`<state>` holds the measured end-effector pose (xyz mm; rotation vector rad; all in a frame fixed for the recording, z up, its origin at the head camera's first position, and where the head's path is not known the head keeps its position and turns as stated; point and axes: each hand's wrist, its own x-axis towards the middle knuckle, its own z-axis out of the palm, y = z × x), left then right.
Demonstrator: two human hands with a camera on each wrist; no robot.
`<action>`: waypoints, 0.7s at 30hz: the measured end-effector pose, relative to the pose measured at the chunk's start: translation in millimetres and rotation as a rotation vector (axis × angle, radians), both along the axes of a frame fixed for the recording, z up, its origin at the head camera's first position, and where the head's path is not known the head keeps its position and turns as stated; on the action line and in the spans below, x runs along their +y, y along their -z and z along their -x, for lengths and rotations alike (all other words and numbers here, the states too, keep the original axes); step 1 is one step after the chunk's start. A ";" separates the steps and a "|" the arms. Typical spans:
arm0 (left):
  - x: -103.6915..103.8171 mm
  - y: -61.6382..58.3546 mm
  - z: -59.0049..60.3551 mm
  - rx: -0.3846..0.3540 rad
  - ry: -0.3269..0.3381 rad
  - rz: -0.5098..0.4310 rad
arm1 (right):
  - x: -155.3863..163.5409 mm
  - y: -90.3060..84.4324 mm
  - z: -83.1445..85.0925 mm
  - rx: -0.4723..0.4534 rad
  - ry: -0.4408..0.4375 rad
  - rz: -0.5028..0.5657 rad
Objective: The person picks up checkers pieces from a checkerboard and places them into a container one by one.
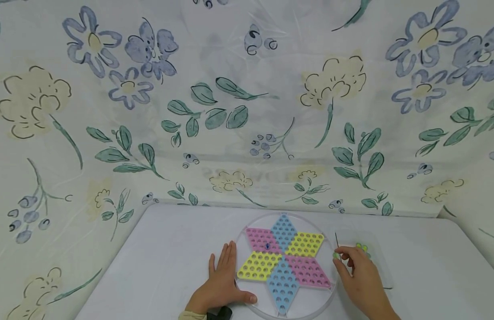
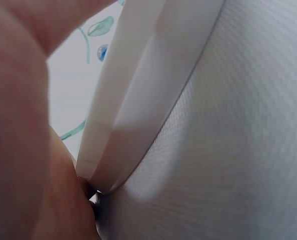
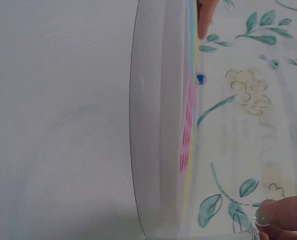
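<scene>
From my remote seat I see two hands on a white table (image 1: 158, 262). Nearest, the left hand (image 1: 222, 284) lies flat, fingers straight, against the left rim of a round board (image 1: 328, 302). The right hand (image 1: 360, 280) sits just right of the board, fingertips pinching one pale green bead (image 1: 335, 255); a thin dark stick (image 1: 337, 242) stands up by those fingers, and I cannot tell whether they hold it. The bead is at the board's right edge, so the right hand is the nearer one.

The board bears one six-pointed star: two blue, two pink, two yellow diamonds. One blue bead (image 1: 267, 246) sits in the far left pink diamond. Beyond the right hand lies a small cluster of green beads (image 1: 363, 247), too blurred to count. A flowered cloth (image 1: 247, 111) hangs behind.
</scene>
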<state>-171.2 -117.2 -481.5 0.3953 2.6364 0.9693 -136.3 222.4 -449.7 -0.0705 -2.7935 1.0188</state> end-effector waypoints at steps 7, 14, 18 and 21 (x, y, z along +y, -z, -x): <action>0.4 -0.2 0.1 -0.005 -0.002 0.008 | 10.9 3.9 -1.9 0.051 0.004 -0.046; 0.4 0.3 0.4 -0.003 0.000 0.010 | 17.8 1.9 -4.0 0.029 0.016 -0.071; 0.7 -0.4 -0.3 -0.002 0.001 0.004 | 20.6 2.1 -4.6 0.018 0.008 -0.071; 0.9 -1.2 -0.9 -0.004 0.001 0.007 | 21.6 2.7 -5.3 0.004 0.004 -0.076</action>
